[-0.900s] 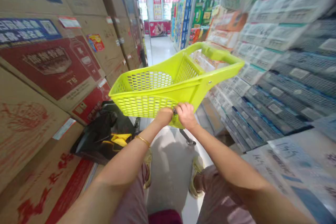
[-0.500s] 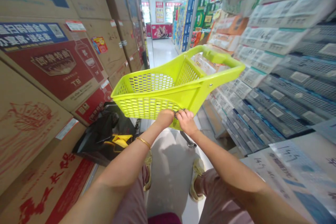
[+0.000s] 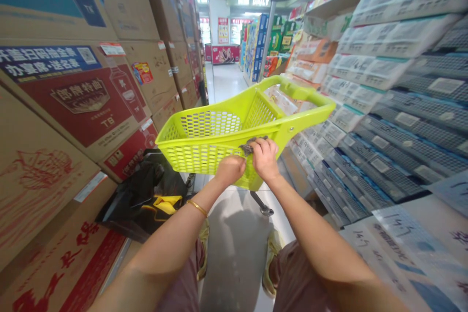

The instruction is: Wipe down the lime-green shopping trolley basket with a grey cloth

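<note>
A lime-green plastic shopping cart [image 3: 204, 156] with perforated sides stands before me, its handle toward the right. My right hand [image 3: 265, 160] is closed around a crumpled dark grey cloth [image 3: 250, 146] and presses it to the cart's near side, under the rim. Just left of it and slightly lower, my left hand [image 3: 230, 170] is curled into a fist against the same side. What that fist holds, if anything, is hidden. A gold bangle [image 3: 198, 208] circles my left wrist.
Stacked cardboard boxes [image 3: 78, 97] line the left. At their foot sits a black bag [image 3: 127, 200] with a yellow cloth [image 3: 167, 204] on it. Piled packs [image 3: 380, 126] fill the right. A metal pole [image 3: 269, 24] rises behind the cart, and the aisle floor [image 3: 226, 80] runs ahead.
My right hand has moved up the cart's side, away from my left hand, and more of the grey cloth shows. My left hand sits slightly lower in view. The view has tilted a little upward.
</note>
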Demonstrator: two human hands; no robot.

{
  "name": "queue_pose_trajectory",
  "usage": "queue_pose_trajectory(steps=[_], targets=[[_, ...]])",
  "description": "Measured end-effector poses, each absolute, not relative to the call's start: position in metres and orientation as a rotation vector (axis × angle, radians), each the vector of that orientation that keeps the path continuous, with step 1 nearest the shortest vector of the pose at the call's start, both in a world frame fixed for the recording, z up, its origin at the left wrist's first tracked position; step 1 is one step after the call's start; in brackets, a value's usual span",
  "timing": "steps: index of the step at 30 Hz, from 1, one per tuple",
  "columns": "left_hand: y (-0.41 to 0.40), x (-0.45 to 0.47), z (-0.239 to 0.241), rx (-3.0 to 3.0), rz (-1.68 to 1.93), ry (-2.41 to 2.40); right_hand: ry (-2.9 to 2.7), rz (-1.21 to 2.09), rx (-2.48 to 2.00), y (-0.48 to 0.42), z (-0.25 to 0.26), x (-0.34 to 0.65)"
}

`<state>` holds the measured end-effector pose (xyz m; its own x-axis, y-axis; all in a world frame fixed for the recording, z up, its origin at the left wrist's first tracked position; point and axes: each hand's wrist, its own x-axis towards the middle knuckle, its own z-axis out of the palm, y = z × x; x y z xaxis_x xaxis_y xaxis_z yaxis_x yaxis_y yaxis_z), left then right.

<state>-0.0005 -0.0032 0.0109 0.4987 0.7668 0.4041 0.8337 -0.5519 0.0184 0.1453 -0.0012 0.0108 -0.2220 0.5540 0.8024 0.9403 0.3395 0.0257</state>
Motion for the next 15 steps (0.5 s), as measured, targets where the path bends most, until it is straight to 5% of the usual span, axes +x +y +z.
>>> queue_pose_trajectory(steps=[5, 15], targets=[[0.002, 0.002, 0.019, -2.381, -0.860, -1.342, -1.898, -0.642, -1.347, 0.002, 0.007, 0.139], [0.010, 0.001, 0.016, -2.366, -0.796, -1.317, -2.077, -0.451, -1.411, -0.007, -0.021, 0.140]])
